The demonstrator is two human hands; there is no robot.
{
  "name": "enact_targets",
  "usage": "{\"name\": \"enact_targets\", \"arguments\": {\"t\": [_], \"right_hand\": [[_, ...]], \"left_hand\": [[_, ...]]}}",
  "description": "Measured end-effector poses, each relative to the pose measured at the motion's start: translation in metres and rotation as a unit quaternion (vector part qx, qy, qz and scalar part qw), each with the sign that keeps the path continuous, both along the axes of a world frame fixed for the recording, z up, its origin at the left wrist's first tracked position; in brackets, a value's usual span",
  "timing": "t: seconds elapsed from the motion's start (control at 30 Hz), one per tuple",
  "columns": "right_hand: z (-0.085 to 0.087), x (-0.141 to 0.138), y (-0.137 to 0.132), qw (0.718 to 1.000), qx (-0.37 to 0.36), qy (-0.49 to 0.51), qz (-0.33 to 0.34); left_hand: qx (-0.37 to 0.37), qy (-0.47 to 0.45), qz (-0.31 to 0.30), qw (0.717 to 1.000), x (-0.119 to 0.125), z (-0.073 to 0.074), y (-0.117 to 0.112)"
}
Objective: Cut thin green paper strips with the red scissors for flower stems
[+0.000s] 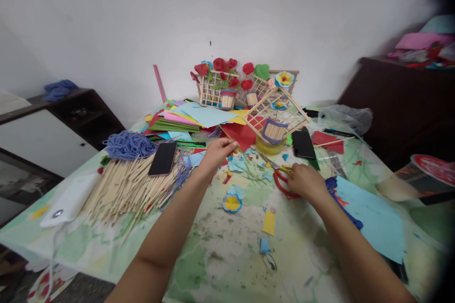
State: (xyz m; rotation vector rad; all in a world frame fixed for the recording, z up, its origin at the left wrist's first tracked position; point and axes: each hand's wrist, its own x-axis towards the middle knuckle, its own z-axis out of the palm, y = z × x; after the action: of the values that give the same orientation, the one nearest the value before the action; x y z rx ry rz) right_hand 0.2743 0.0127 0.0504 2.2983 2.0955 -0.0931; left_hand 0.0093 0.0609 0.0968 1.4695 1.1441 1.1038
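My left hand (219, 152) is closed in a pinch above the middle of the table. A thin green strip (245, 156) shows at its fingertips; how far it runs into the grip is hard to see. My right hand (306, 181) is closed on a pair of scissors (282, 182) with red and yellow handles, low over the table, its blades pointing away to the left. Between the hands are green and blue paper scraps (237, 164). Nearer me lies a blue and yellow paper flower (232, 202), with a yellow paper piece (269, 223) to its right.
Stick lattices with paper flowers (219, 90) stand against the wall; a tilted lattice (275, 116) rests on a yellow roll (270, 146). At left are wooden sticks (117, 189), purple yarn (130, 145) and a phone (162, 158). Blue paper (373, 218) and a black phone (303, 144) lie right.
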Motion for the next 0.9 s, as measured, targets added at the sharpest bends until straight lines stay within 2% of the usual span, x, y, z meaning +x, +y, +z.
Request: {"name": "enact_targets", "arguments": {"t": [0.1, 0.27, 0.33, 0.47, 0.6, 0.77, 0.9], "right_hand": [[-0.005, 0.003, -0.006, 1.0, -0.004, -0.01, -0.014], [-0.005, -0.008, -0.011, 1.0, -0.009, -0.019, 0.02], [-0.004, -0.011, -0.012, 1.0, -0.014, -0.015, 0.01], [-0.001, -0.011, -0.011, 0.999, -0.012, -0.002, -0.032], [0.007, -0.002, -0.013, 0.999, 0.011, 0.019, -0.029], [0.02, 0.003, -0.019, 0.985, 0.07, 0.155, 0.004], [0.029, -0.007, -0.029, 0.944, 0.14, 0.297, 0.033]], "left_hand": [[0.009, 0.013, 0.001, 1.0, 0.001, 0.0, -0.001], [0.047, 0.091, 0.025, 0.994, 0.003, 0.002, -0.005], [0.059, 0.112, 0.03, 0.992, 0.003, 0.003, -0.006], [0.069, 0.11, 0.03, 0.991, 0.003, 0.006, -0.008], [0.06, 0.065, 0.033, 0.996, 0.002, 0.007, -0.007], [0.029, -0.011, 0.026, 0.999, 0.002, 0.004, -0.003], [-0.006, -0.077, 0.021, 0.997, 0.002, 0.003, -0.002]]}}
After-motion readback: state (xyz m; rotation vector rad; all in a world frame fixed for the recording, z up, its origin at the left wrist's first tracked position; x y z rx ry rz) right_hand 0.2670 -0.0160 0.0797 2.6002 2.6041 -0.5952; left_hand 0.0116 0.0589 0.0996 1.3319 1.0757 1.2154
